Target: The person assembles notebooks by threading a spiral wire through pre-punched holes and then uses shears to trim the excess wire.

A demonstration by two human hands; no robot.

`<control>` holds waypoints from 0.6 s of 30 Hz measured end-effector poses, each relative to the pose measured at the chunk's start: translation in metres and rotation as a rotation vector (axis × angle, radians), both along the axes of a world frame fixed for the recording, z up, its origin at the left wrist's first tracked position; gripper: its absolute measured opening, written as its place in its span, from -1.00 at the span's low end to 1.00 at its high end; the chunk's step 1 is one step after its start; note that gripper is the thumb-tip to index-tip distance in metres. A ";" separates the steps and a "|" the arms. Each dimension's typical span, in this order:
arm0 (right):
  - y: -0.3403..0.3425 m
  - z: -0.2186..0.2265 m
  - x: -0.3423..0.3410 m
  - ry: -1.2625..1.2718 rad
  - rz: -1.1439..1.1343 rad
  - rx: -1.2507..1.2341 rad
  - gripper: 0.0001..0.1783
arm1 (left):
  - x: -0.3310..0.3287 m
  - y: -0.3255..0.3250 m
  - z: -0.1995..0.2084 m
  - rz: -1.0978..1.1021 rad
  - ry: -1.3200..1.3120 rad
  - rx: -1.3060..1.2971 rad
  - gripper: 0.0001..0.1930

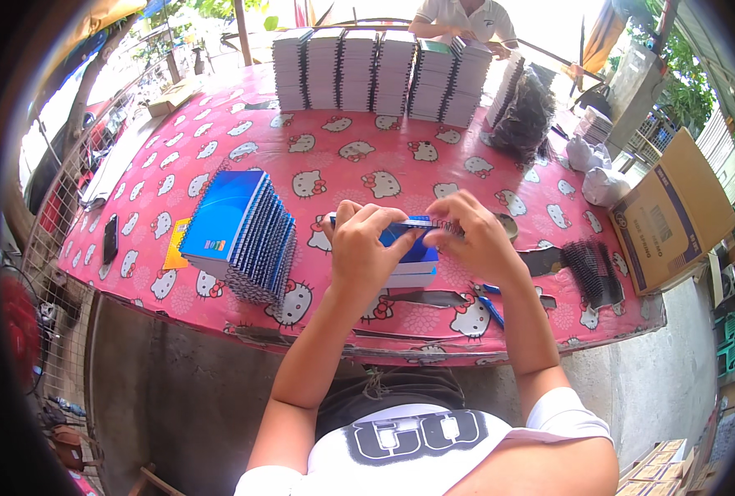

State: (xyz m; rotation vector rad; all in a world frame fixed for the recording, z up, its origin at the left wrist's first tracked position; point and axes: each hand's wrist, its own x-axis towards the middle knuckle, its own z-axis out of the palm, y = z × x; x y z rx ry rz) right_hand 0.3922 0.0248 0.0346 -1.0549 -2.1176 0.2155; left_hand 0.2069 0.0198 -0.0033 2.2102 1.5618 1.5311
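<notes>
Over the near middle of the table, my left hand (361, 248) grips a thin blue notebook (418, 220) edge-on between thumb and fingers. At the notebook's right end, the curled fingers of my right hand (481, 238) close around a dark spiral coil (443, 225); slight blur hides the exact pinch. Directly beneath lies a short stack of blue-covered pads (411, 274), partly hidden by my left hand. To the left stands a tall stack of spiral-bound blue notebooks (228, 211). Blue-handled pliers (491, 310) lie by my right forearm, near a bunch of black coils (592, 269).
Several tall stacks of spiral-bound books (359, 74) line the far side, beside a black plastic bag (526, 116). An open cardboard box (661, 219) is at right. A phone (111, 240) and yellow card (176, 245) lie left. Another person (466, 21) is across the table (318, 149).
</notes>
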 end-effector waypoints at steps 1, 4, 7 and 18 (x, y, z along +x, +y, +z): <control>0.001 -0.002 -0.001 0.027 -0.002 -0.015 -0.73 | 0.000 0.000 0.001 -0.010 -0.001 -0.017 -0.77; 0.003 -0.006 -0.006 0.095 -0.011 -0.044 -0.74 | -0.001 0.001 -0.001 -0.022 -0.026 -0.033 -0.79; -0.001 0.003 -0.014 0.100 -0.025 -0.054 -0.78 | 0.001 0.000 0.000 0.017 0.014 0.050 -0.76; 0.001 -0.017 -0.022 0.074 -0.111 0.212 -0.94 | 0.004 -0.001 -0.002 0.035 -0.018 0.076 -0.80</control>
